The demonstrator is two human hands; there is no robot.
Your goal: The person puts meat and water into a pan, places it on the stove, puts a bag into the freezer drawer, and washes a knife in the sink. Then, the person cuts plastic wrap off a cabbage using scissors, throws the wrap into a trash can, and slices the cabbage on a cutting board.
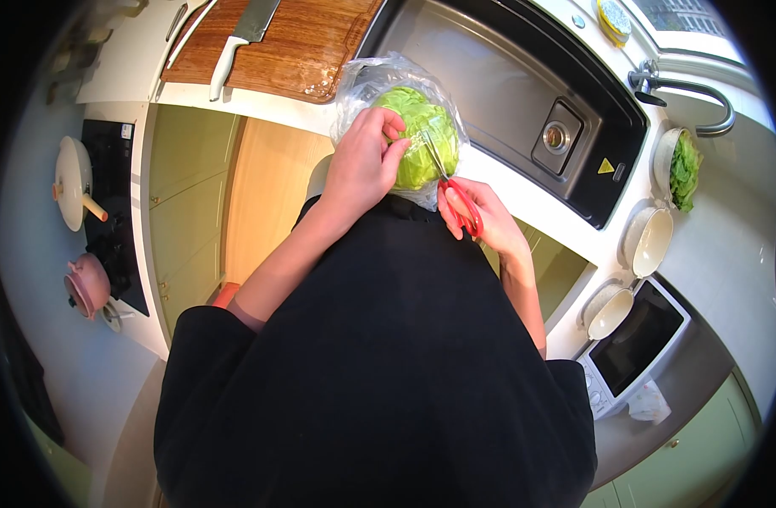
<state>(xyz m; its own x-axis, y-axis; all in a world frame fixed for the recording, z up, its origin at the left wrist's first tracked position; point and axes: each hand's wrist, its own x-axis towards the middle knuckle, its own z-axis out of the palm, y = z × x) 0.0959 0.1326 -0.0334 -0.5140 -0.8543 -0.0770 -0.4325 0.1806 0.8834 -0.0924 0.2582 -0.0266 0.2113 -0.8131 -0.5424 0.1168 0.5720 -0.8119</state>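
A round green lettuce (420, 161) in a clear plastic bag (354, 89) lies on the white counter edge in front of the sink. My right hand (487, 222) is closed round the red handles of the scissors (443, 169), whose blades are parted a little and point up and left over the lettuce. On the left side of the lettuce is my left hand (367, 161), its fingers bent and thumb near the index finger; whether it pinches a bit of the bag is too small to make out.
Beyond the bag is a dark sink (489, 76) with a faucet (701, 93) at right. A knife (240, 42) lies on a wooden board (299, 46) at upper left. Bowls (648, 241), leafy greens (684, 173) and a microwave (637, 339) stand at right; a stove (113, 195) is left.
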